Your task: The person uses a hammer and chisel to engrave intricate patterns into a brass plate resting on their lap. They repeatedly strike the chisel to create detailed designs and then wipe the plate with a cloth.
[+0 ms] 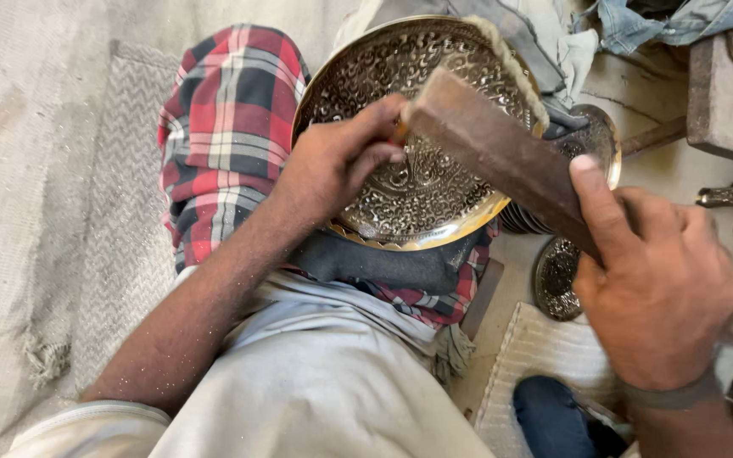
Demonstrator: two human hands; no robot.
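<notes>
Sat on the pale woven floor mat [61, 212], with the red, white and navy checked cloth [222, 136] over the raised knee. Propped the round, embossed, brass-rimmed metal tray [434, 191] against that knee on a dark grey pad [383, 267], tilted face-up toward the head, apparently for steadiness and a clear view of the pattern. Left hand [332, 165] pressed on the tray's middle-left, fingers curled, grip closed on a small tool with a hint of orange, mostly hidden, its tip on the embossed face. Long brown wooden block [502, 157] laid slantwise over the tray's right edge, far end just above the tool. Right hand [663, 288] clenched round the block's near end, thumb along its top. Smaller embossed metal plates [557, 276] stacked on the floor just beyond the tray's right edge.
</notes>
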